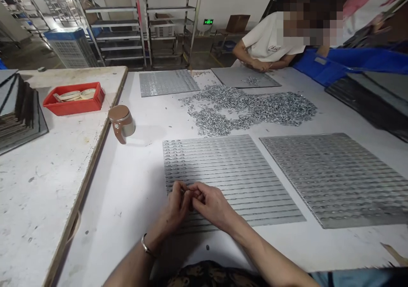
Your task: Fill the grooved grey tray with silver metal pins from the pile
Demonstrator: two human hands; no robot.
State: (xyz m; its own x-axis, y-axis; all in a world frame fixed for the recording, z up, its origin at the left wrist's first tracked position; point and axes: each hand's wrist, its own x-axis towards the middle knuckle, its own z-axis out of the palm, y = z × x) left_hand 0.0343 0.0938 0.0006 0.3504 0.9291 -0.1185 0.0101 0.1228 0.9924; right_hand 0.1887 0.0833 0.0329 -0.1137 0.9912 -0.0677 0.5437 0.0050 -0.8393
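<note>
A flat grey board (229, 168) with dark parallel lines lies in front of me. Small shiny metal pieces (174, 151) sit in rows along its left side. My left hand (177, 202) and my right hand (212, 202) meet over the board's left part, fingertips pinched together. What lies between the fingers is too small and hidden to make out. Beyond the board spreads a heap of small silvery metal pieces (283, 108). To the right lies a second lined board (338, 172), its rows covered with such pieces.
A brown lidded mug (123, 121) stands on the left, near a red tray (76, 105) on the adjoining table. Stacked boards (19, 108) are at far left. Across the table a person (267, 40) bends over another board (229, 78). A blue bin (353, 64) stands at back right.
</note>
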